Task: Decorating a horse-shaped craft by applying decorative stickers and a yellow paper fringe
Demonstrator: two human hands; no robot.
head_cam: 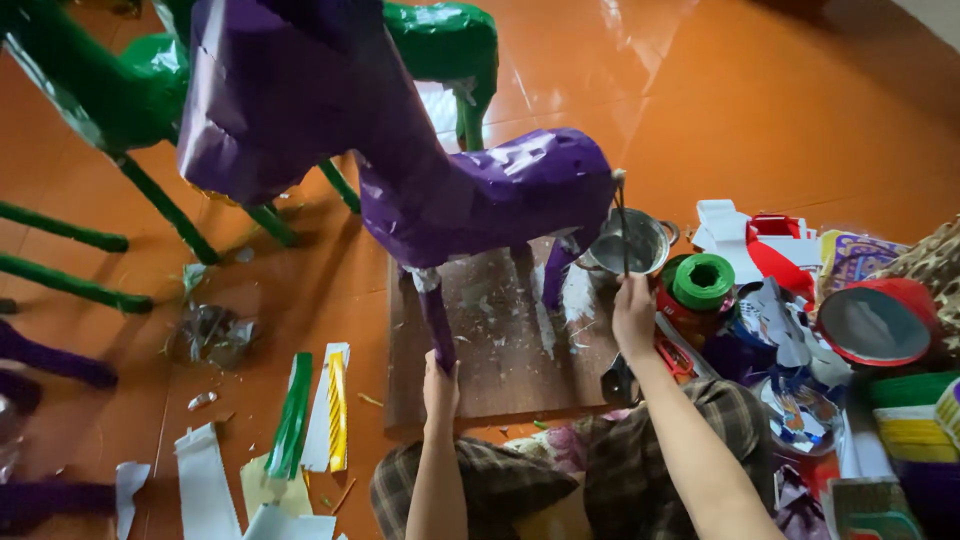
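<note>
Purple paper wraps the horse figure's front leg (437,325), which your left hand (440,385) clasps; your right hand (633,315) pinches a brush (620,225) touching the figure's rump (560,180), above a metal pot (632,243) beside the wooden board (500,340).

Both bare forearms are stretched forward from the lower edge of the view. The left hand (440,385) is closed in a grip, knuckles up. The right hand (634,315) is raised higher and farther out, fingers curled in a pinch.
</note>
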